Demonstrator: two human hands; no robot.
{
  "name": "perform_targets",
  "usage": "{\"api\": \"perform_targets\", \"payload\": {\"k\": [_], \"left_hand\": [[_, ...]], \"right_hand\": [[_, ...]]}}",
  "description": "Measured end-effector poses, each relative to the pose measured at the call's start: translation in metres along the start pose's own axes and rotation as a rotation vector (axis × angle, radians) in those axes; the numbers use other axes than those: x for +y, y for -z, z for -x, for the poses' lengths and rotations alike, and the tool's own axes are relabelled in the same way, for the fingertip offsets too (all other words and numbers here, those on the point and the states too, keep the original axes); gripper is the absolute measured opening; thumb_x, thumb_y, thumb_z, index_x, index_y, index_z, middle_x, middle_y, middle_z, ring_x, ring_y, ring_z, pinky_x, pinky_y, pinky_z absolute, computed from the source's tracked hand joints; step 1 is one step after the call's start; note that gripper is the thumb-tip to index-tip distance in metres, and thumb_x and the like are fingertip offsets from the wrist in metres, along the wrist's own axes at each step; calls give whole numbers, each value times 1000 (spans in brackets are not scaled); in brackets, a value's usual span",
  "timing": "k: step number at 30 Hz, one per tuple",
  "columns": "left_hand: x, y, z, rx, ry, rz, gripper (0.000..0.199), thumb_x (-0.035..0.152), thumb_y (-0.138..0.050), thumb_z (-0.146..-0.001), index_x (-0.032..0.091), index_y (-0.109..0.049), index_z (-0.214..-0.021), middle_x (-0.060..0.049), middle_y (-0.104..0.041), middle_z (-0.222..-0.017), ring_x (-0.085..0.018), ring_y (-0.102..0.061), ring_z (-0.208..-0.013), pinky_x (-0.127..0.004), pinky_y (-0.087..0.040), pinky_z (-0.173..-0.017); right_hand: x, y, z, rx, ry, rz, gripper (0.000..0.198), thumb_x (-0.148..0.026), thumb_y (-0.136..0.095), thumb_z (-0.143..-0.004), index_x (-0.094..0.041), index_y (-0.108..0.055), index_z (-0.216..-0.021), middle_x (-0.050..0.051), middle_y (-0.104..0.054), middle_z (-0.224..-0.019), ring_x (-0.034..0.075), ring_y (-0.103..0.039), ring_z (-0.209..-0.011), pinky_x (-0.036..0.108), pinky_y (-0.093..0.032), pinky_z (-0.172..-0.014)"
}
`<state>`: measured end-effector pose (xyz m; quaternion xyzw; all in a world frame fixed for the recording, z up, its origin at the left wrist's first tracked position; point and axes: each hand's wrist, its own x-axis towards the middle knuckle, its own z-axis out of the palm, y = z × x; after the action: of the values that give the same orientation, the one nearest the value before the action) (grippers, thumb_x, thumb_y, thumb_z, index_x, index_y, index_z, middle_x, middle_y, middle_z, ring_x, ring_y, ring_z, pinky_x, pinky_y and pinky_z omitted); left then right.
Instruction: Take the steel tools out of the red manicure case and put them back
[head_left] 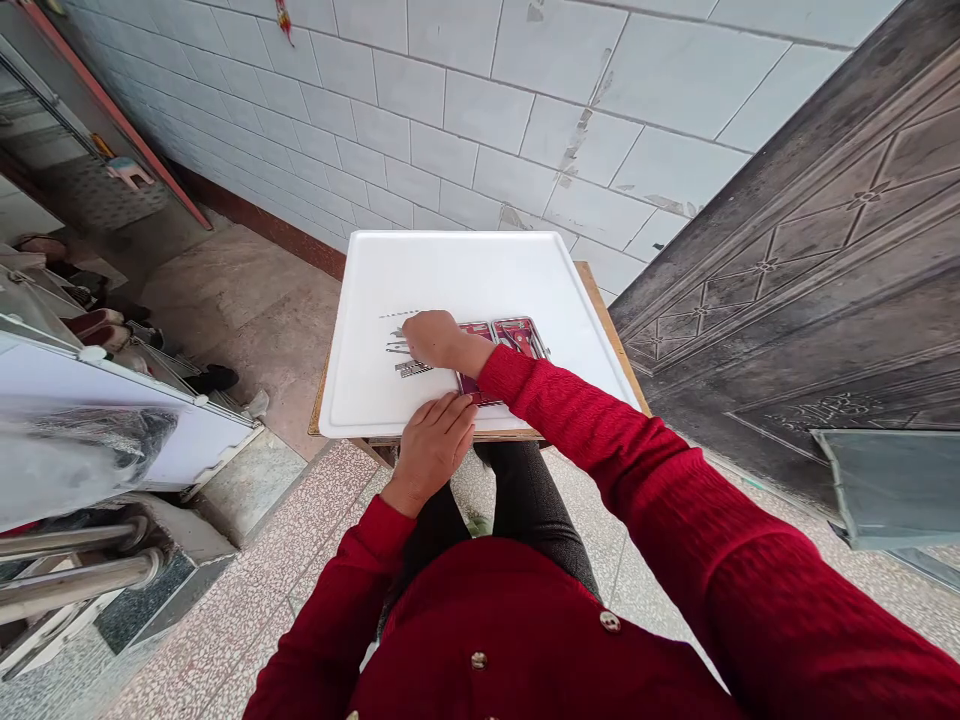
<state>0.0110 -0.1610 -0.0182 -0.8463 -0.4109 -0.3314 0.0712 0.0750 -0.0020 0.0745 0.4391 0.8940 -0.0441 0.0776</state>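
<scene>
Fingers of the right hand (433,338): curling down among the small loose tools, their tips hiding behind the back of the hand, so I cannot tell how far they are opening or whether they are gripping anything.
Fingers of the left hand (431,450): lying nearly straight and close together, tips resting at the case's seven o'clock corner, seemingly steadying rather than grasping.
Case (469,387): lying open near the middle of the white board (450,270), showing a red lining, with tools sitting in its two o'clock part; the right forearm is crossing over it.
Loose tools (398,349): lying at nine o'clock from the case, looking metallic; a patterned strip (414,369) is lying at their six o'clock side.
Handling, tools: probably proving light, stiff and slippery, so pinching them mid-shank is looking safest, with fingertips staying off any points.
Handling, case: likely being light and firm-rimmed, perhaps sliding on the smooth board; its outer rim is offering the best hold.
</scene>
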Motion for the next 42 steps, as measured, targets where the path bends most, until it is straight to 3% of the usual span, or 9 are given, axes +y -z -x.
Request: {"api": "perform_targets", "payload": {"k": [5,8,13,17,21,27,37,42], "left_hand": [[0,0,0,-2,-1,-16,28,19,-54,-103,19,-68,-128,-7,-72,-136,-24,-66,-128,-41,-51,-107],[0,-1,1,-1,-2,-31,28,19,-54,-103,18,-68,-128,-7,-73,-134,-24,-67,-127,-41,-52,-107],[0,0,1,-53,11,-29,31,19,-53,-103,20,-67,-131,-8,-72,-136,-23,-66,-129,-41,-51,-109],[0,0,0,-46,13,-24,33,19,-54,-103,21,-66,-133,-8,-72,-136,-24,-66,-129,-41,-51,-109],[0,1,-1,-60,15,-8,34,19,-52,-103,21,-66,-134,-8,-71,-137,-25,-65,-130,-42,-51,-109],[-1,0,-3,-73,27,5,35,19,-51,-103,22,-66,-135,-8,-71,-137,-24,-65,-130,-42,-51,-109],[1,2,-5,-39,17,-3,31,18,-53,-103,21,-68,-130,-7,-73,-134,-24,-66,-129,-41,-50,-109],[1,3,-5,-46,22,-6,31,19,-52,-103,21,-68,-130,-7,-73,-134,-24,-66,-129,-41,-51,-108]], "right_hand": [[2,1,1,-16,7,-26,21,-14,-64,-86,-11,-75,-104,18,-78,-100,32,-73,-97,35,-53,-79],[8,3,6,64,15,-177,16,-10,-60,-87,-11,-73,-96,16,-78,-100,28,-72,-95,33,-51,-78],[37,-6,16,194,-86,-813,10,-5,-60,-84,-13,-66,-86,1,-69,-67,14,-63,-64,24,-45,-63],[64,-26,30,197,-149,-1286,35,0,-65,-77,-14,-62,-108,-7,-62,-54,10,-53,-49,19,-38,-48],[80,-36,47,189,-164,-1534,54,-4,-74,-72,-15,-60,-122,-6,-66,-57,10,-54,-47,17,-37,-43],[87,-36,59,172,-151,-1610,54,-7,-78,-70,-13,-64,-121,-6,-68,-61,10,-62,-50,16,-40,-41],[92,-41,68,319,-130,-1504,58,-8,-72,-74,-13,-64,-131,-8,-65,-56,9,-58,-48,16,-39,-42],[89,-40,73,301,-138,-1583,20,-17,-75,-77,-11,-74,-97,-2,-65,-55,9,-56,-47,17,-43,-44]]}}
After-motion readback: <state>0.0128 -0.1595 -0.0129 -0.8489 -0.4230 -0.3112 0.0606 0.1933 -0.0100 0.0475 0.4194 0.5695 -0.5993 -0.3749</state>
